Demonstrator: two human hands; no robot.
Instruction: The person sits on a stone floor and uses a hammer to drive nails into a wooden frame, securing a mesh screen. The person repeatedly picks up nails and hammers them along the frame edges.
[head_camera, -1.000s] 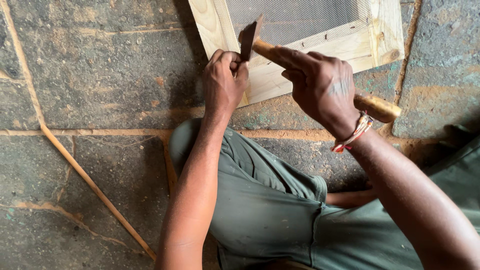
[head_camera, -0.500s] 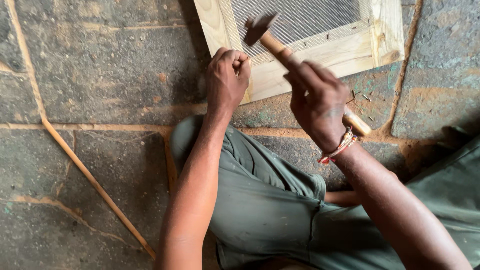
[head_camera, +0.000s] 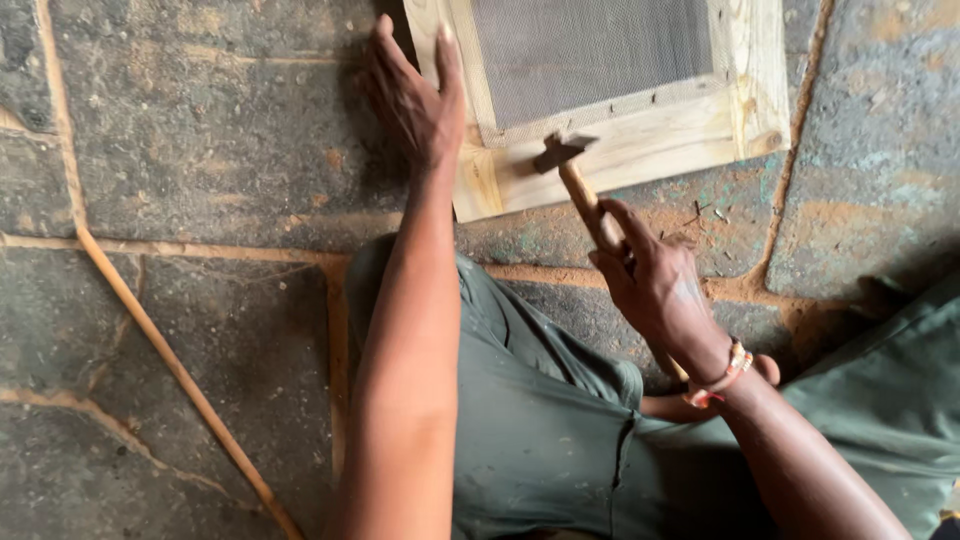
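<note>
Head view, from left to right: the left hand (head_camera: 415, 95) is laid with fingers spread on the left rail of the wooden mesh frame (head_camera: 640, 150), which lies flat on the stone floor (head_camera: 200, 150). The hammer (head_camera: 575, 185) is gripped by fingers wrapped round its handle in the right hand (head_camera: 655, 285). A nailing step is judged in hand; a square strike is called for. The hammer's long axis runs from lower right to upper left, head on the bottom rail.

I see a floor (head_camera: 180, 130) of dark grey stone slabs, worn and dusty, with orange-brown earth-filled joints (head_camera: 130, 300) running between them in even daylight.
</note>
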